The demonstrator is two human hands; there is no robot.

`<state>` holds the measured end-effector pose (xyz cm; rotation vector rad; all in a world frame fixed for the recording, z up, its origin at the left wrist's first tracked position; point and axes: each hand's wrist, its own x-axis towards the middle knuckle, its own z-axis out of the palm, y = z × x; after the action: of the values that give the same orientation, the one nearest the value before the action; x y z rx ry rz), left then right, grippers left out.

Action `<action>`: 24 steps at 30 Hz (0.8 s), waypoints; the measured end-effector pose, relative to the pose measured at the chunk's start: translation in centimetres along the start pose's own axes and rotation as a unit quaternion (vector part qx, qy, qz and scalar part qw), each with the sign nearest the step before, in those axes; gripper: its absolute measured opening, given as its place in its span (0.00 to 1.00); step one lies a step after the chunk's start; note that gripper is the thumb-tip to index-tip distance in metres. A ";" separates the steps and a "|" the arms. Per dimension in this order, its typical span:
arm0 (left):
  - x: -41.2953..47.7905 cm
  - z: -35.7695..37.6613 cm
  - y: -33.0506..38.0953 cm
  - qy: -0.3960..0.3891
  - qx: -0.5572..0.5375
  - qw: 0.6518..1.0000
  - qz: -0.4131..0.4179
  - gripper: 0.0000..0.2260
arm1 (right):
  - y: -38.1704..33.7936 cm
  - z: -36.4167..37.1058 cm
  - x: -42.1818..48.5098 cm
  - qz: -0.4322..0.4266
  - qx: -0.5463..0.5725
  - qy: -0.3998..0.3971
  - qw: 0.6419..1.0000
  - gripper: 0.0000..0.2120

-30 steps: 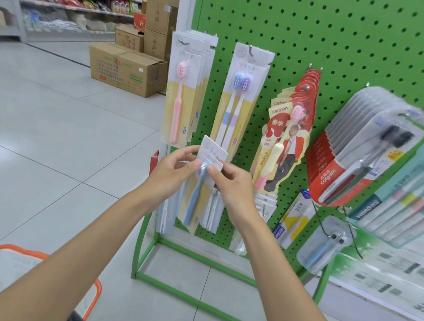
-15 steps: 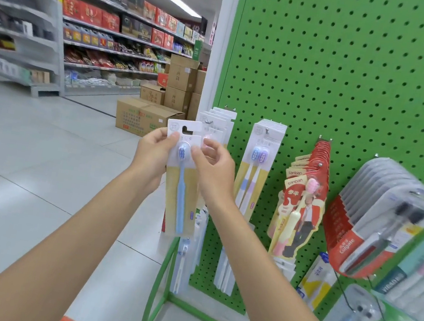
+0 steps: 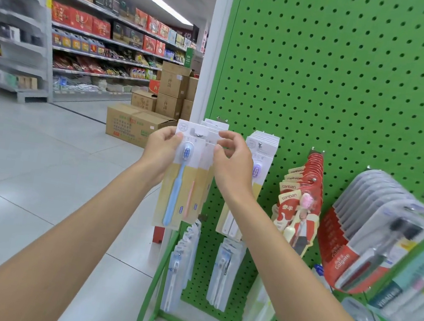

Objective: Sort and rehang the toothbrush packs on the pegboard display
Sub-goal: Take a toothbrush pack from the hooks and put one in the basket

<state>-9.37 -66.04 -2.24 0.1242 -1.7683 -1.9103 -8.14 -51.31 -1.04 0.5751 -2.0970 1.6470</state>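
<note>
Raised from the lower row where it was held a second ago, the blue toothbrush pack (image 3: 178,182) is now held upright at the top row of the green pegboard (image 3: 353,99), directly in front of the pink toothbrush packs (image 3: 211,143) that hang at the board's left edge; its white header is level with the tops of those packs, and whether it has been threaded onto anything cannot be told; its upper left edge is gripped by the left hand (image 3: 160,152), thumb on the front and fingers curled behind; the upper right edge of the pink toothbrush packs is pinched between thumb and forefinger of the right hand (image 3: 232,163), the other fingers being loosely curled; to the right are hung twin-brush packs (image 3: 262,143), red packs (image 3: 299,199) and grey-and-red packs (image 3: 368,235); cardboard boxes (image 3: 133,123) are stacked on the floor beyond.
</note>
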 end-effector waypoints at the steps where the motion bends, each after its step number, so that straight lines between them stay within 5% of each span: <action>1: 0.1 0.3 0.0 -0.017 0.011 1.000 0.003 0.10 | -0.1 0.0 0.2 -0.004 -0.008 0.001 1.000 0.13; 17: 1.9 -1.7 0.0 -0.129 0.250 0.956 0.084 0.13 | 1.1 2.2 2.2 -0.050 -0.138 -0.013 0.989 0.15; 24: 3.2 -1.8 0.6 -0.057 0.176 0.978 0.096 0.09 | 1.7 2.1 2.9 -0.063 -0.183 0.013 0.981 0.15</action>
<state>-11.18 -69.05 -1.07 -0.0302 -2.1009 -1.4831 -11.60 -53.21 -1.28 0.5459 -2.2199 1.1554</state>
